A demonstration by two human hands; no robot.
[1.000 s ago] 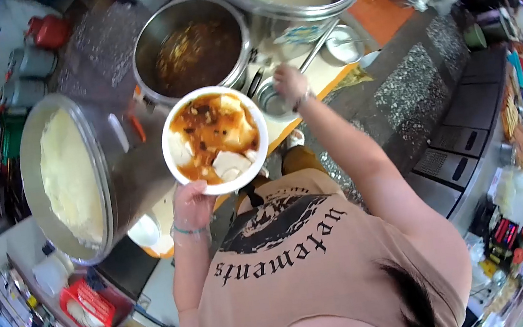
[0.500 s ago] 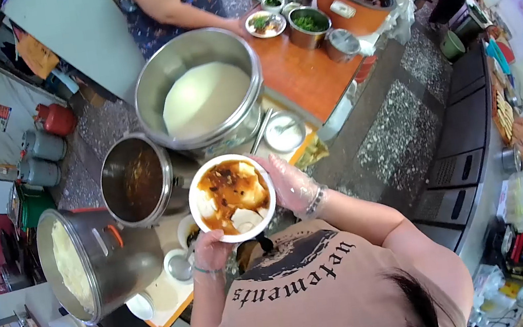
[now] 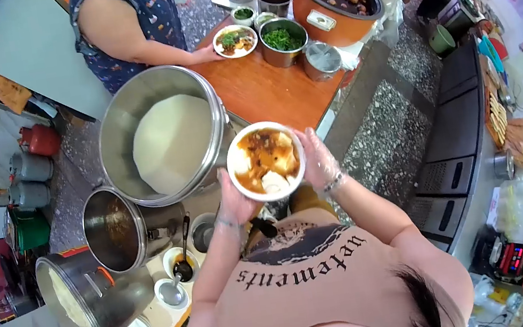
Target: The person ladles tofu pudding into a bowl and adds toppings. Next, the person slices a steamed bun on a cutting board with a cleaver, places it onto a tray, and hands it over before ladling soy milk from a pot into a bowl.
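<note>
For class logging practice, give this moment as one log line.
left hand: holding bowl; right hand: holding bowl; bowl: brown sauce, pale pieces; nearby: steel pot

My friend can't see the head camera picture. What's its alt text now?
A person's left hand and right hand hold a white bowl of pale chunks in brown sauce. Nearby are a big metal pot of something whitish and another person's hand at a plate.

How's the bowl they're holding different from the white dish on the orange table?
The white bowl is held by the left hand and right hand; the white dish sits on the orange table. The dish has green bits on top; the bowl shows none. Both hold brownish food.
</note>
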